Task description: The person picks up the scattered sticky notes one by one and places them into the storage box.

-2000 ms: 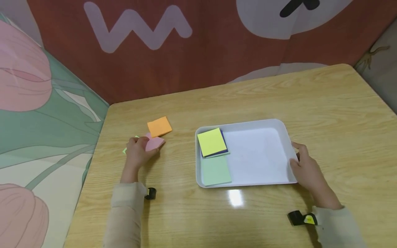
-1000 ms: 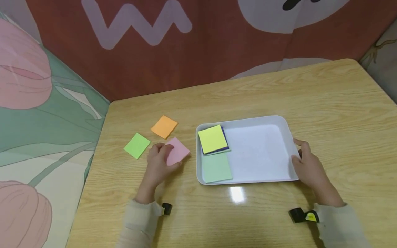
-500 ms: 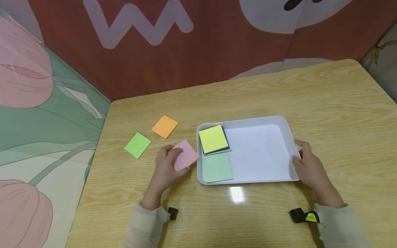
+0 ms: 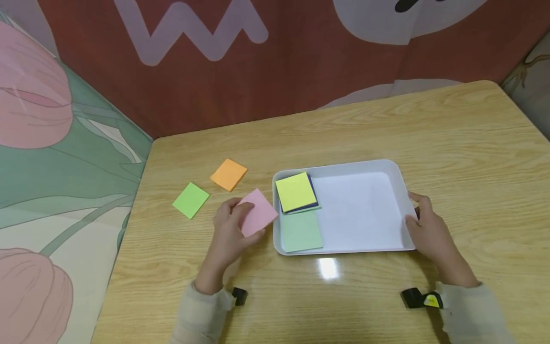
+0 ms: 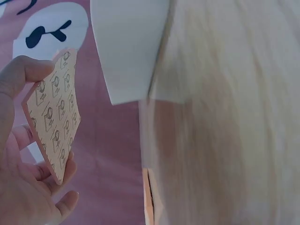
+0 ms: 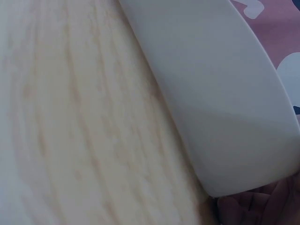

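Left hand: left hand (image 4: 229,229) pinches the pink sticky-note pad (image 4: 257,218), thumb on top and fingers beneath, lifted off the tabletop (image 4: 343,129) just beside the tray's left wall; the left wrist view shows the pad's (image 5: 52,115) patterned underside held between thumb and fingers (image 5: 65,206).
Right hand: right hand (image 4: 427,231) grips the right rim of the white tray (image 4: 365,210), fingers curled over the edge; in the right wrist view only the tray's outer wall (image 6: 220,93) shows plainly.
Tray contents: yellow pad (image 4: 295,191) lies on top of a dark blue pad (image 4: 313,191) in the far left corner; pale green pad (image 4: 301,231) lies just in front of them.
Tabletop: orange pad (image 4: 228,174) and bright green pad (image 4: 190,200) lie left of the tray, near each other but apart.
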The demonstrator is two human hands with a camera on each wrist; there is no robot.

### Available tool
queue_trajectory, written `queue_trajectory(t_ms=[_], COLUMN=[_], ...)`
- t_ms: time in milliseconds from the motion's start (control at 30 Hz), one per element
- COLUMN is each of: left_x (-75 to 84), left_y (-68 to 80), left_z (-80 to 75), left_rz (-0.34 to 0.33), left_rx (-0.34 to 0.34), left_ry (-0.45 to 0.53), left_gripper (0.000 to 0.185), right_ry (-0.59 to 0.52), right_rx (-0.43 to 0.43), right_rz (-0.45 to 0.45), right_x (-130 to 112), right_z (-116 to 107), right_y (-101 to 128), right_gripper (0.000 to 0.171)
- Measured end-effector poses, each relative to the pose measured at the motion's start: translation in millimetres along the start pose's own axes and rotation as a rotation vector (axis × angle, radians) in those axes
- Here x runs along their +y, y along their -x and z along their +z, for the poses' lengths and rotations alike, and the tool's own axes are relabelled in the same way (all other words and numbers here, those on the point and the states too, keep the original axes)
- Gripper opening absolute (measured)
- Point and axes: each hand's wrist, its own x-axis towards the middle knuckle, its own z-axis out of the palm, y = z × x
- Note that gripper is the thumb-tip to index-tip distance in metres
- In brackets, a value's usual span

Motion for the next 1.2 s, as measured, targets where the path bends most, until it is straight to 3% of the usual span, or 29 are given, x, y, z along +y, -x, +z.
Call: queue_trajectory(t_ms=[267,533,700,933,1200], left_x=[15.9,30.6,35.3,37.4,37.4], left_y=[-0.2,-1.5,-3.6,-5.9,-7.4], left_z=[8.0,24.5,32.2,38.8,42.0], left_rz=[0.113,0.214,0.276,0.301,0.27], left_rx=[-0.073,-0.202,-0.238,-0.266,-0.284], left_ry=[0.002,-0.01,-0.036,-0.05,-0.037], left_gripper=[0.052,0.053,0.052,0.053,0.054], right_ry=[-0.01,-0.014,-0.011,-0.011,-0.006], right_rx=[-0.003,0.001,-0.002,-0.003,0.014], right_rz=[0.01,-0.005,-0.006,-0.006,-0.025], right_x=[0.6,0.9,0.7,0.1,0.7], right_z=[0.4,0.6,0.3,-0.6,-1.2], right_y=[0.8,1.1,1.8,0.9,0.1], right_gripper=[0.049,0.048,0.048,0.048,0.048])
